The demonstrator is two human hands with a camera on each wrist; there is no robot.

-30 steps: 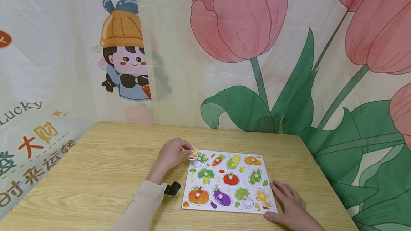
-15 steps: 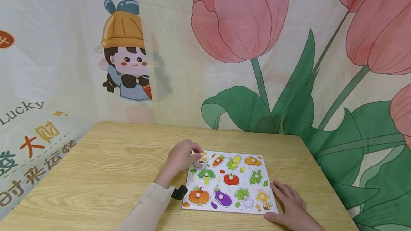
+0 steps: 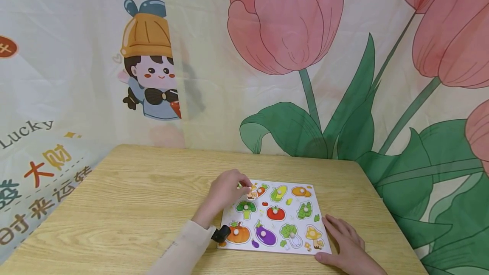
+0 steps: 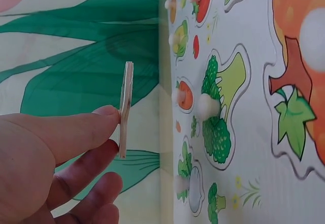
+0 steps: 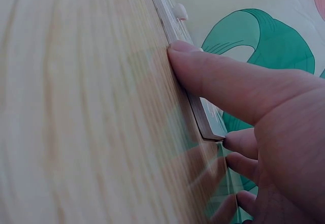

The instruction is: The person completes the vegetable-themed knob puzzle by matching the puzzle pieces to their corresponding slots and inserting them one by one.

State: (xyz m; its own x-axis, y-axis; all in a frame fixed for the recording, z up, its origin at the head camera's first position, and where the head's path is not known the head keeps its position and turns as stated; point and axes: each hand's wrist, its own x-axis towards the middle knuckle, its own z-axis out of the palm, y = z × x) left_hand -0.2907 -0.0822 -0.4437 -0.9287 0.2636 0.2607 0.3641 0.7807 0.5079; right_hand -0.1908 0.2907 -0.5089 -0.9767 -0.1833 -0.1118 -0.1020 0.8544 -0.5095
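Observation:
My left hand (image 3: 226, 189) pinches a thin wooden mushroom puzzle piece (image 3: 251, 193) between thumb and fingers. In the left wrist view the mushroom piece (image 4: 126, 107) appears edge-on, apart from the board's face. Beneath it lies a white vegetable puzzle board (image 3: 292, 207), with knobbed pieces such as broccoli (image 3: 246, 209), tomato (image 3: 276, 212) and eggplant (image 3: 265, 234). At the near right corner a mushroom picture (image 3: 314, 233) shows no knob. There my right hand (image 3: 345, 241) rests against the board, its thumb (image 5: 218, 74) on the near edge and its fingers along the right edge.
The board lies on a light wooden table (image 3: 145, 198). Behind the table hangs a cloth backdrop (image 3: 214, 75) printed with tulips and a cartoon figure. A black wrist device (image 3: 220, 234) on the left sleeve overhangs the board's left edge.
My left hand has moved right with the mushroom piece, from the board's far left corner to over the carrot area. The right hand and board have stayed in place.

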